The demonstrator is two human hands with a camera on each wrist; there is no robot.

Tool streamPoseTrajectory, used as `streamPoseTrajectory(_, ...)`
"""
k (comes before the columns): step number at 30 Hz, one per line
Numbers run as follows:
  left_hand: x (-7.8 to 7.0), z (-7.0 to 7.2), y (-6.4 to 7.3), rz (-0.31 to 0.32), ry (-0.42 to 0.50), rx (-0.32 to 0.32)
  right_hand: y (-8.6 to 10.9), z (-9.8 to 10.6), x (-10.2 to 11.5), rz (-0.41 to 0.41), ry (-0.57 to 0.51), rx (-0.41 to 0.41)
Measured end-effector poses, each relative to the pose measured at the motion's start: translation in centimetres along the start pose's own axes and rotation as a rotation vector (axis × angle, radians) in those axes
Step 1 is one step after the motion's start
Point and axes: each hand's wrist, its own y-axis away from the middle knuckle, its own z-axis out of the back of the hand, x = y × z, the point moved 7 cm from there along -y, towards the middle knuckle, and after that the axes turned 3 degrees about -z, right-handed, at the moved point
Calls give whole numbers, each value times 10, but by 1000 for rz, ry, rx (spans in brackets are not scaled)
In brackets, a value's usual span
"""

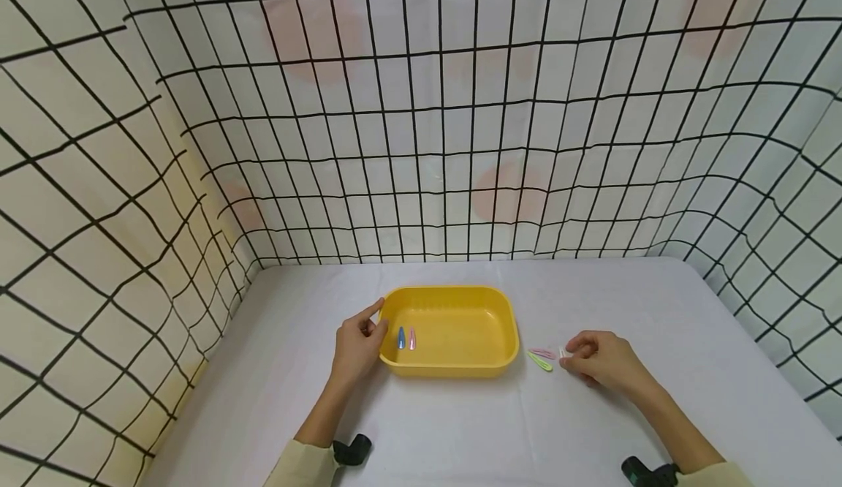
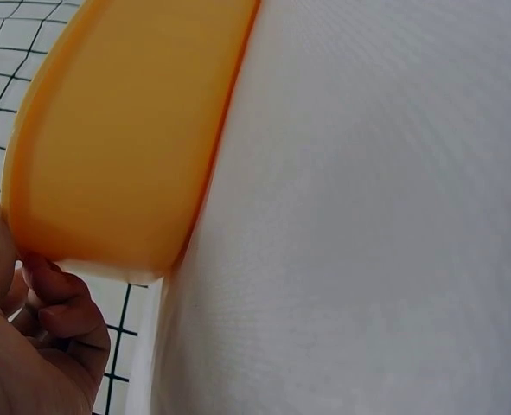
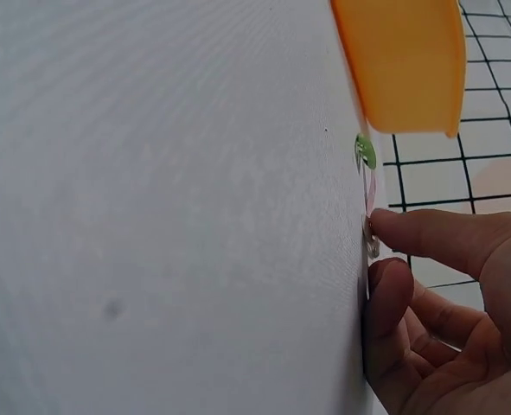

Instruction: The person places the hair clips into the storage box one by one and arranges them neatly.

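Note:
A yellow plastic tray (image 1: 454,369) rests on the white-covered table, its left rim gripped by my left hand (image 1: 355,346). Inside it, toward the left end, a blue hair clip (image 1: 401,338) and a pink hair clip (image 1: 412,338) lie side by side. Right of the tray, my right hand (image 1: 608,361) pinches a white hair clip (image 1: 563,353) at the table surface, partly hidden by the fingertips. Just left of those fingertips lie another pink hair clip (image 1: 542,353) and a green one (image 1: 540,361); the green clip (image 3: 365,151) also shows in the right wrist view.
A white cloth (image 1: 460,428) covers the table. Black grid netting (image 1: 441,129) over pale walls encloses it at the back and both sides. Each wrist wears a black camera, such as the one by the left sleeve (image 1: 351,450).

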Motion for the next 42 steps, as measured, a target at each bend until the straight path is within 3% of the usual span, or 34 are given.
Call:
streamPoseTrajectory(13, 3, -3, 0, 16, 1, 10, 2, 2, 2, -39, -8, -7)
streamPoseTrajectory(22, 3, -4, 0, 3, -4, 3, 2, 1, 5, -3, 11, -2)
streamPoseTrajectory(32, 3, -5, -1, 10, -5, -2, -3, 2, -8, -69, -96, 22)
streamPoseTrajectory(42, 1, -1, 1, 30, -22, -11, -7, 4, 0, -42, -181, 25)
